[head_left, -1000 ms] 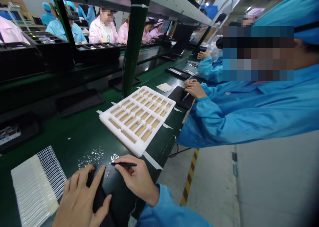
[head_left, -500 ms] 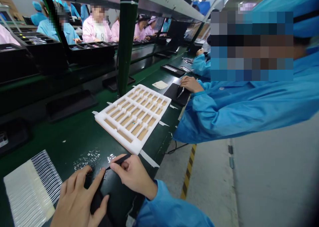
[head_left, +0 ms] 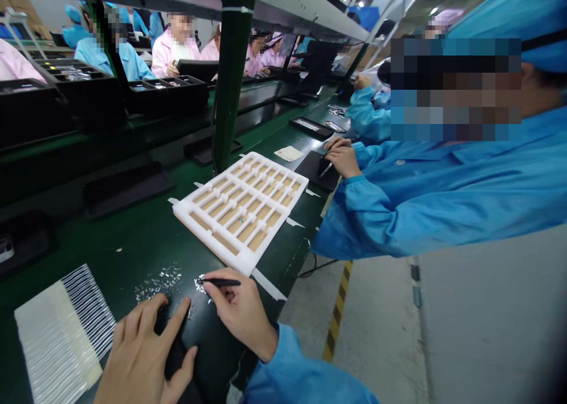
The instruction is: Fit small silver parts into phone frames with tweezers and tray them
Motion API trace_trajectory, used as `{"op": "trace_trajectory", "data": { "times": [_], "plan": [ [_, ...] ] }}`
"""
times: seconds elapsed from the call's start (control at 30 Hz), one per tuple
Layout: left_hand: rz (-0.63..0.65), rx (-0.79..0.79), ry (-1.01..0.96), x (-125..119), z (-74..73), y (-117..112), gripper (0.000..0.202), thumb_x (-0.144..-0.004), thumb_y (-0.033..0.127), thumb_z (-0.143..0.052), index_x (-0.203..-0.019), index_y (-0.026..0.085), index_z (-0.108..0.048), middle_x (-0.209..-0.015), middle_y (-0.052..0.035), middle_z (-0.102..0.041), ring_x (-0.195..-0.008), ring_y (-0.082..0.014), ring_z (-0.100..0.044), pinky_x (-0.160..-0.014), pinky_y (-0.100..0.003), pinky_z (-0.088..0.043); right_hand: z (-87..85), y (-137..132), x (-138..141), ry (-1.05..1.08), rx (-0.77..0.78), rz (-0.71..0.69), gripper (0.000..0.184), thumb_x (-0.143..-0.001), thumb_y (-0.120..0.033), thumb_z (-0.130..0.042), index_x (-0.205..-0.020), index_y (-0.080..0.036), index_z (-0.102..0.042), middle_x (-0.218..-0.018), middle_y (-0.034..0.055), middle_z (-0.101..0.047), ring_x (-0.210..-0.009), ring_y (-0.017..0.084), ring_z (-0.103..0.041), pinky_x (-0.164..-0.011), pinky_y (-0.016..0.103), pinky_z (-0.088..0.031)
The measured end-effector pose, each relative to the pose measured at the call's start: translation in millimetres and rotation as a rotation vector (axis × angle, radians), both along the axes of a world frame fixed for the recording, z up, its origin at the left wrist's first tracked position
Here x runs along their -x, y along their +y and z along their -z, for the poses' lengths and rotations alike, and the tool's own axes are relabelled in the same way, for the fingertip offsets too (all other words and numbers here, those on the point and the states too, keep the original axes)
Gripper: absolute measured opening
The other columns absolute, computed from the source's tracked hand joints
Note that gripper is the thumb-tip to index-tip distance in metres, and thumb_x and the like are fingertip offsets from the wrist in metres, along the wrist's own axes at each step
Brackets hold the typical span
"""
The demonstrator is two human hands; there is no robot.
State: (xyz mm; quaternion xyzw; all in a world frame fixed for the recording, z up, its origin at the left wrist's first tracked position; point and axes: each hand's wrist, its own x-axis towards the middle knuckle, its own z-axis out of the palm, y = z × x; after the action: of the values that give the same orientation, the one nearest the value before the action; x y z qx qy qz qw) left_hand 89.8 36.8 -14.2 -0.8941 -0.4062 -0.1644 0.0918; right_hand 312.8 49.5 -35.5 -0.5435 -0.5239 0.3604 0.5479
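1. My slim black tool point(head_left: 224, 282) lies nearly flat in the right hand's pinch, its tip over a small cluster of shiny pieces point(head_left: 199, 284) just left of the fingertips.
2. My right hand point(head_left: 241, 309) is closed on that tool between thumb and forefinger; from here I cannot tell whether the tip has hold of a piece.
3. My left hand point(head_left: 144, 354), nearer me and left of the grip, is spread palm down with nothing gripped that I can see. Its index fingertip is close to a few loose bits, and something dark shows beneath it, too hidden for me to identify.
4. Past the left fingers I have a wider scatter of shiny pieces point(head_left: 160, 281) on the green bench point(head_left: 146, 238).
5. Left of that hand I see a pale sheet point(head_left: 48, 336) with rows of thin strips.
6. Just beyond the right hand sits a white slotted tray point(head_left: 245, 264), brown showing in its slots.
7. Farther out past the tray I see paper slips point(head_left: 288, 153) and a black mat point(head_left: 330, 182), over which a co-worker's hand point(head_left: 342, 157) holds a thin tool.
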Motion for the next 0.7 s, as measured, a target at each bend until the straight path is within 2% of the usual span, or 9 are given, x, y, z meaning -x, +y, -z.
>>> {"op": "trace_trajectory", "data": {
  "times": [0.33, 0.5, 0.7],
  "plan": [
    [0.016, -0.007, 0.015, -1.6, -2.4, -0.3, 0.056, -0.093, 0.042, -0.067, -0.146, 0.025, -0.064, -0.129, -0.0173, -0.061, -0.114, -0.0368, -0.059, -0.089, -0.048, -0.046, -4.6, -0.9, -0.2, 0.005, -0.031, -0.005, 0.014, -0.098, -0.025, -0.072, -0.100, -0.018, -0.084, -0.095, 0.0087, -0.084, -0.078, 0.021, -0.078, -0.067, 0.028, -0.061],
    [0.004, -0.014, 0.006, -1.5, -1.3, 0.0, 0.057, -0.094, 0.044, -0.066, -0.146, 0.021, -0.062, -0.129, -0.0177, -0.062, -0.113, -0.0362, -0.059, -0.091, -0.048, -0.045, -3.6, -3.2, 0.4, -0.039, -0.055, -0.074, 0.014, -0.098, -0.024, -0.073, -0.101, -0.019, -0.085, -0.099, 0.0094, -0.084, -0.085, 0.022, -0.079, -0.073, 0.030, -0.063],
    [0.006, -0.012, -0.003, -2.4, -1.7, -1.3, 0.059, -0.094, 0.044, -0.066, -0.147, 0.017, -0.060, -0.127, -0.0174, -0.062, -0.112, -0.0358, -0.059, -0.090, -0.046, -0.044, -4.3, -5.1, -0.8, -0.080, -0.039, -0.082, 0.014, -0.098, -0.023, -0.073, -0.103, -0.020, -0.085, -0.101, 0.0093, -0.084, -0.085, 0.023, -0.080, -0.073, 0.031, -0.064]
  ]
}}
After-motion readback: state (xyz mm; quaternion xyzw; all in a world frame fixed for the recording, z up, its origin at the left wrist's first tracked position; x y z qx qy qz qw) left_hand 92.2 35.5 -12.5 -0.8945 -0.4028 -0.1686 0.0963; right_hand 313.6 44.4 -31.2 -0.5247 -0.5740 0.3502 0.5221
